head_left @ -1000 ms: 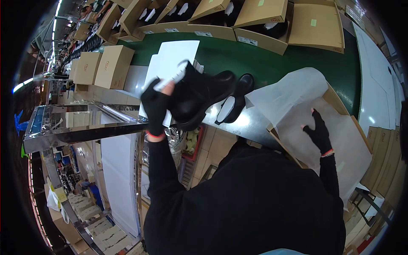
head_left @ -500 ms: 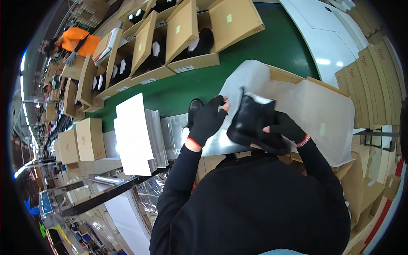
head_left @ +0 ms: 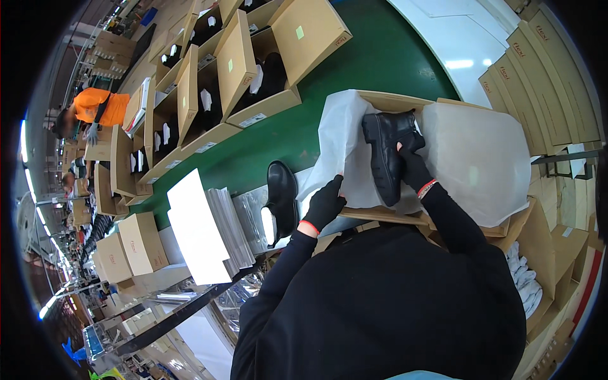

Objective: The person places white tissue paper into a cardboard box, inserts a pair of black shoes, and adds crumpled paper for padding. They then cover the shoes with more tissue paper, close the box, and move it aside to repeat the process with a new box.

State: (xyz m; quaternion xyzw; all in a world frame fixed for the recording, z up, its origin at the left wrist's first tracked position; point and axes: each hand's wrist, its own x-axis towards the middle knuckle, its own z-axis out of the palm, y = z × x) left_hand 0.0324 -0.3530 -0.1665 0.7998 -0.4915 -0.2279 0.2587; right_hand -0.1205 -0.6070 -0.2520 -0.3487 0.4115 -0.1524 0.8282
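A black ankle boot (head_left: 382,155) lies on its side in an open cardboard box (head_left: 394,101) lined with white tissue paper (head_left: 334,133). My right hand (head_left: 413,170), in a black fingerless glove, grips the boot by its upper. Its chunky sole faces left. My left hand (head_left: 325,204), gloved alike, is closed at the near-left edge of the tissue paper and appears to pinch it. A second black boot (head_left: 282,193), with white paper in its opening, lies on the table just left of that hand.
White sheets (head_left: 196,234) are stacked at the left. Open boxes (head_left: 259,117) holding black boots line the far side of the green table (head_left: 373,50). Closed boxes (head_left: 538,82) stand at the right. A person in orange (head_left: 101,107) works at the far left.
My right hand has set the boot down into the lined box. My left hand has moved from beside the boot to the paper's edge. The second boot now shows fully.
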